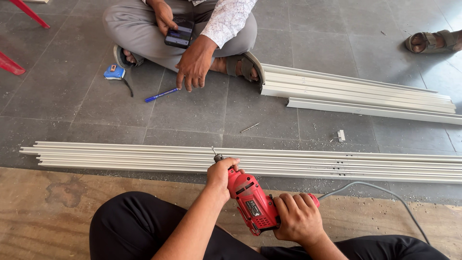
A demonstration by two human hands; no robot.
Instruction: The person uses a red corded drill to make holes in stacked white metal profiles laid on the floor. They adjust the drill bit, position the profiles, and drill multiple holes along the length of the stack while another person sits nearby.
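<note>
Drill [252, 202], red, lower centre of frame, bit on pale channel strips [144, 156] lying across the floor [202, 106] | left hand [220, 174] closed around drill's nose | right hand [297, 217] closed around its handle | co-worker's hand [193, 65] near blue pen [161, 95], upper centre

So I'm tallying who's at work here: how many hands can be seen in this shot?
4. The left hand is at the red drill's chuck, the right hand on its grip. The seated co-worker's one hand reaches toward the floor, the other holds a phone.
</note>
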